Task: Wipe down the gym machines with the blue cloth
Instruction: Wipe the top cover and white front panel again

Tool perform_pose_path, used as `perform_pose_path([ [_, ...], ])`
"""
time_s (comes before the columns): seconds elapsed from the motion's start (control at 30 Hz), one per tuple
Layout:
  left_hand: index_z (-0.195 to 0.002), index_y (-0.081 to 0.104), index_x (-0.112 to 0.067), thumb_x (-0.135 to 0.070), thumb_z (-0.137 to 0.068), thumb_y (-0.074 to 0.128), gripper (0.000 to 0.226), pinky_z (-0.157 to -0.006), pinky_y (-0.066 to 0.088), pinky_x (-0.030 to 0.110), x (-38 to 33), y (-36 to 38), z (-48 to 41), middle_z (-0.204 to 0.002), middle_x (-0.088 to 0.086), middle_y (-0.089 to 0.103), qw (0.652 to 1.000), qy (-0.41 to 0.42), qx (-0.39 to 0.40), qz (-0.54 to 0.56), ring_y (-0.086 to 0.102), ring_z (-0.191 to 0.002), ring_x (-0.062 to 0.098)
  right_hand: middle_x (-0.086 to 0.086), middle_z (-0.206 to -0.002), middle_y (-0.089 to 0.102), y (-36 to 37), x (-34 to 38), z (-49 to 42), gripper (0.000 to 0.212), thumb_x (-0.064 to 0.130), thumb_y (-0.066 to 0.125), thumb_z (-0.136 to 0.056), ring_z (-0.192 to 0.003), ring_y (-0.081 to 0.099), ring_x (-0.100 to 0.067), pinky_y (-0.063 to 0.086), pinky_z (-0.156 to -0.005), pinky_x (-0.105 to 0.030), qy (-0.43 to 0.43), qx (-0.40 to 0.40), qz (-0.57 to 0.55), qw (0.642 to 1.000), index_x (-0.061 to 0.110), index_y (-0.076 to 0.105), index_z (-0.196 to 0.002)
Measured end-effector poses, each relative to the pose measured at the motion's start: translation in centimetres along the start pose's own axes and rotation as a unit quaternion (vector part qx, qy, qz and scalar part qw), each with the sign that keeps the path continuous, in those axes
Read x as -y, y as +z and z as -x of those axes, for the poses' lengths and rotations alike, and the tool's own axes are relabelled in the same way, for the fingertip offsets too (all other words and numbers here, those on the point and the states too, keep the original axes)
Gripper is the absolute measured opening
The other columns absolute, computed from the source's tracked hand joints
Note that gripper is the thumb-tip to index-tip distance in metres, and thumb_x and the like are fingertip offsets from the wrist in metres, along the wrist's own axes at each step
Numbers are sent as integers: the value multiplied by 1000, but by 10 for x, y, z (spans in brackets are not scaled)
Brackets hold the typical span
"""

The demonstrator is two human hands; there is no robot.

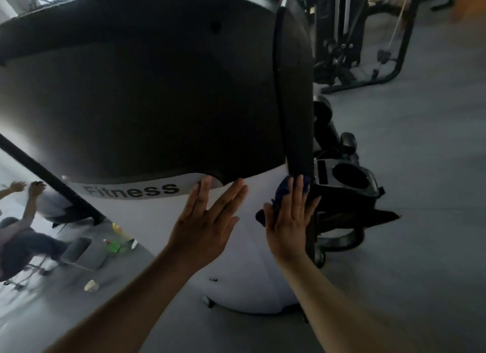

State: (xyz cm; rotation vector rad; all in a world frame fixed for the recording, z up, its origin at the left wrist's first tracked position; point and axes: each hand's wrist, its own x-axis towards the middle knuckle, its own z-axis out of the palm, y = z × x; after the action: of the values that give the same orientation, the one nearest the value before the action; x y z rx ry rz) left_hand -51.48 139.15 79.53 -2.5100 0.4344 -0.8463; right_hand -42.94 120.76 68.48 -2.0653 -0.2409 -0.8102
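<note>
A large gym machine with a black upper housing and a white lower shell marked "Fitness" fills the middle of the view. My left hand lies flat on the white shell, fingers straight and spread. My right hand presses the blue cloth against the shell's right edge with straight fingers. The cloth shows above my fingers and at the left of my palm; most of it is hidden under the hand.
The machine's black pedal and crank parts stick out to the right. Black weight machines stand at the back right on the grey floor. At left a mirror shows a person, a green bottle and a white cup.
</note>
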Motion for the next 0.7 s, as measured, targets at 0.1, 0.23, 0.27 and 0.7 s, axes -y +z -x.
perform_pose_path([
  [0.1,-176,17,-18,-44,-115,52,75,-134,3,58,4,1,-2,-184,3,9,1000,19,6,-21,-2,-165,46,-5,-182,-10,2,42,-1,74,49,32,-116,-168,-6,-36,1,-130,-72,97,-27,-73,992,11,5,-173],
  [0.23,-175,21,-17,-39,-116,50,69,-134,16,52,10,2,-7,-183,2,14,995,87,-19,-49,20,-168,23,-7,-182,4,14,50,-2,69,37,39,-114,-169,4,-33,1,-133,-65,109,-68,-92,987,9,15,-172],
  [0.27,-175,22,-17,-38,-116,50,69,-133,18,52,10,3,-9,-183,2,16,995,90,-25,-47,22,-167,21,-7,-182,6,19,41,4,68,38,38,-115,-169,6,-31,3,-132,-67,137,-74,-92,983,11,16,-173],
  [0.7,-175,13,-12,-41,-112,50,79,-133,12,49,22,41,-4,-184,8,8,966,228,-69,-97,15,-168,27,14,-180,13,82,36,46,56,42,27,-119,-167,7,-10,14,-136,-54,354,-223,-200,886,32,17,-173],
])
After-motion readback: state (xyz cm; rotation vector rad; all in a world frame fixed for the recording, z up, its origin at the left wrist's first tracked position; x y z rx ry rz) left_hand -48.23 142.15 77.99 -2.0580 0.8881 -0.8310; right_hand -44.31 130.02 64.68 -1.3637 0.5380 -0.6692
